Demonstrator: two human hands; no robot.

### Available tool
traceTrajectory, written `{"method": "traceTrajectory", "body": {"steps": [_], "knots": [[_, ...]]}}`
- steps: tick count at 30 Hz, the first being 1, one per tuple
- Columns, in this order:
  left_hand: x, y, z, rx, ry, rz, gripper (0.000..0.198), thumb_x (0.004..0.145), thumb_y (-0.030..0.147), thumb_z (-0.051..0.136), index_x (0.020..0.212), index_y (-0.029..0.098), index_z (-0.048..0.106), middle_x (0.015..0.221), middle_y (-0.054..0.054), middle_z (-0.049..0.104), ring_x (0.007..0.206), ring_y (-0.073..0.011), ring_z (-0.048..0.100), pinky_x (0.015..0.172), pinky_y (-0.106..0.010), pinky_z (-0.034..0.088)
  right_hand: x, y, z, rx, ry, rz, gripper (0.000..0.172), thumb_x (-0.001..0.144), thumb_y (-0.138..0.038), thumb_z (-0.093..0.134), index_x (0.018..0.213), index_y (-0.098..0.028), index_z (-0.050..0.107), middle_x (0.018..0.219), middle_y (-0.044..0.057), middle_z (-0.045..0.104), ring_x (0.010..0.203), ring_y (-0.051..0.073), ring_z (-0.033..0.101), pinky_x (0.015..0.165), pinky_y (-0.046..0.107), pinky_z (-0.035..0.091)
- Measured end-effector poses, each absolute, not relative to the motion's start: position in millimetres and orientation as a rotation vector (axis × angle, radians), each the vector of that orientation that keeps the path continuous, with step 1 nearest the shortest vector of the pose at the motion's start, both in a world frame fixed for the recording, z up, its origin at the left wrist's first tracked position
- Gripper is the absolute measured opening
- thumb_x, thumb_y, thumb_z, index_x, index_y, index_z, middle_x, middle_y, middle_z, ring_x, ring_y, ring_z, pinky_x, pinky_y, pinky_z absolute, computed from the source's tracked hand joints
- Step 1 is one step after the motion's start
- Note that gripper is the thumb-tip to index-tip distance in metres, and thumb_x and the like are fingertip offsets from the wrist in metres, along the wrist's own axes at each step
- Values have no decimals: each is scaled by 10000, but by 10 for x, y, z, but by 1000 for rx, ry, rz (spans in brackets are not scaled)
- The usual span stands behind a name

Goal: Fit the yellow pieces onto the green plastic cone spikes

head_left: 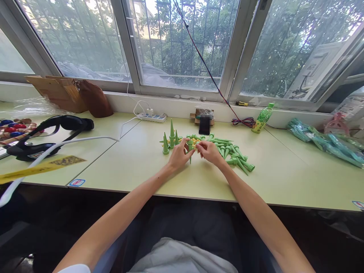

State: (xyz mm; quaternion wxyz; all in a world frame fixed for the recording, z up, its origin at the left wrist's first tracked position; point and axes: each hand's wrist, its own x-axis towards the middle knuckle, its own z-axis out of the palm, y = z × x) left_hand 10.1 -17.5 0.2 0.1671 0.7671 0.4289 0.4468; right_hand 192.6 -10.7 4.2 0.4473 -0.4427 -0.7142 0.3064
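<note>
My left hand (179,154) grips a green cone-shaped plastic spike (190,149), point down, just above the pale green table (136,167). My right hand (209,151) is pinched close beside it, at the spike's top, holding something small I cannot make out. Behind my hands lies a pile of the same green spikes (233,153), mostly on their sides. Three spikes (170,138) stand upright at the left of the pile. Small yellow pieces (195,141) lie scattered among them.
A phone (204,124) stands behind the pile. A green bottle (263,118) leans by the sill, a power strip (150,116) with white cable lies left. Black headset straps (48,132) and coloured beads sit far left; teal packets (327,142) lie at right.
</note>
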Motion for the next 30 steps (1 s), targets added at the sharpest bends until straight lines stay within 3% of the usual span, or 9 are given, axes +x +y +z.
{"method": "traceTrajectory", "body": {"steps": [3, 8, 14, 18, 25, 30], "knots": [[103, -172, 0, 2187, 1223, 1272, 396, 856, 324, 676, 1193, 196, 511, 760, 38, 605, 525, -94, 499, 565, -241, 386, 1926, -103, 39, -1117, -1775, 752, 398, 911, -551, 526, 749, -193, 589, 630, 6, 634, 440, 108, 538, 495, 245, 456], [106, -176, 8, 2181, 1214, 1288, 384, 862, 330, 671, 1190, 201, 518, 729, 43, 598, 533, -105, 517, 566, -242, 391, 1925, -115, 48, -1052, -1731, 807, 327, 838, -518, 637, 915, -206, 575, 709, -5, 647, 454, 114, 547, 489, 254, 465], [103, -178, 1, 2200, 1204, 1290, 388, 856, 326, 681, 1187, 200, 521, 740, 41, 606, 519, -96, 509, 561, -239, 386, 1914, -146, 78, -1064, -1748, 809, 293, 851, -496, 614, 796, -213, 567, 642, -7, 618, 455, 123, 538, 478, 256, 448], [98, -172, -10, 2210, 1202, 1273, 392, 858, 320, 679, 1194, 198, 520, 755, 38, 607, 516, -91, 504, 558, -238, 385, 1917, -138, 67, -1119, -1796, 765, 390, 920, -515, 514, 688, -204, 550, 570, -7, 592, 429, 105, 508, 486, 239, 428], [100, -164, -9, 2191, 1214, 1285, 386, 870, 338, 661, 1200, 204, 511, 744, 39, 599, 523, -98, 507, 555, -238, 388, 1919, -126, 53, -1048, -1741, 813, 323, 841, -517, 641, 906, -207, 579, 733, 4, 663, 463, 115, 549, 487, 255, 467], [105, -169, -7, 2193, 1211, 1287, 394, 859, 337, 673, 1193, 205, 512, 748, 39, 600, 524, -99, 505, 555, -239, 386, 1913, -128, 50, -1045, -1734, 822, 303, 837, -516, 633, 844, -222, 561, 699, 1, 631, 470, 125, 545, 471, 262, 463]]}}
